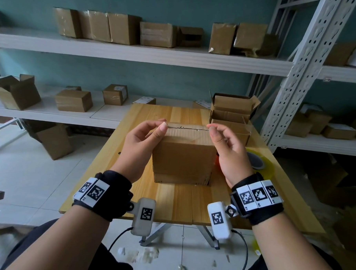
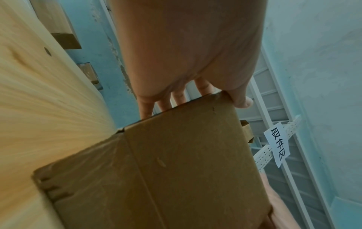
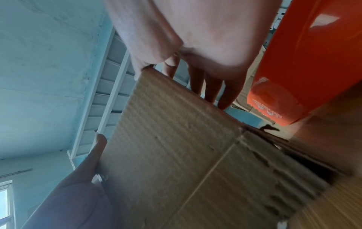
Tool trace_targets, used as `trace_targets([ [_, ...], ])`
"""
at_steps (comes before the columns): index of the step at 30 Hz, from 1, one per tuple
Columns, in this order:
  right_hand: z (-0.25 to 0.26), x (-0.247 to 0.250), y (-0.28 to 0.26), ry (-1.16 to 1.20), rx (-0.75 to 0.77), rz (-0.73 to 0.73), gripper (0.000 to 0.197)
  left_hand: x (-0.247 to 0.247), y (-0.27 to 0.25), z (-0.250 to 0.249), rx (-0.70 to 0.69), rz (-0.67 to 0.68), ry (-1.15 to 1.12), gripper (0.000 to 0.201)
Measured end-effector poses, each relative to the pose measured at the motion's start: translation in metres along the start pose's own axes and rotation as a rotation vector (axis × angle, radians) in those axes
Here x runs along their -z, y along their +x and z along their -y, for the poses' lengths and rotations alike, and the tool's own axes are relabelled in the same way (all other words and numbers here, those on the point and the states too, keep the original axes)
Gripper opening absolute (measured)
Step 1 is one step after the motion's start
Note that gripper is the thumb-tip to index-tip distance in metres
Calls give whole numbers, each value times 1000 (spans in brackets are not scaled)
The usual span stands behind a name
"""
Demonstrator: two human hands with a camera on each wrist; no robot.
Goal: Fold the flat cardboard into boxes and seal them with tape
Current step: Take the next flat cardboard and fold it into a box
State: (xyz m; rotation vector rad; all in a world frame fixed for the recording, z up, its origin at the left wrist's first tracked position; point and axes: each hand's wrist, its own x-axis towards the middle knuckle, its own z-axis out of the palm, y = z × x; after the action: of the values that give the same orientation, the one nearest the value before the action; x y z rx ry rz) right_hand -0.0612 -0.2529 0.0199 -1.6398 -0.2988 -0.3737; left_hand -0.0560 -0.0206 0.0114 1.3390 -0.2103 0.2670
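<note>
Box [image 1: 183, 155] sits mid-desk [image 1: 182, 200], top flaps meeting at the seam. My left hand [image 1: 141, 142] & right hand [image 1: 226, 151] each pinch a top corner edge. I'd keep flaps flush w/ no gap, then reach for the tape roll [image 1: 257, 161] on the right.

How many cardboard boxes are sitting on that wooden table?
2, maybe more hidden: the closed box between both hands, and an open-flapped box at the table's far right corner.
</note>
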Motion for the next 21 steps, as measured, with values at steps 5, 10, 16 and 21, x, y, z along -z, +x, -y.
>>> trace_targets([
  [5,-3,1,1,-26,2,1,40,-2,-2,0,-7,11,20,41],
  [10,-8,1,2,-63,11,4,33,-4,-2,1,0,-17,54,22],
  [16,-8,0,2,-65,12,-8,21,-4,-2,-2,20,-75,82,20],
  [21,-5,0,3,-50,-7,-13,18,-6,-2,-6,29,-108,113,19],
])
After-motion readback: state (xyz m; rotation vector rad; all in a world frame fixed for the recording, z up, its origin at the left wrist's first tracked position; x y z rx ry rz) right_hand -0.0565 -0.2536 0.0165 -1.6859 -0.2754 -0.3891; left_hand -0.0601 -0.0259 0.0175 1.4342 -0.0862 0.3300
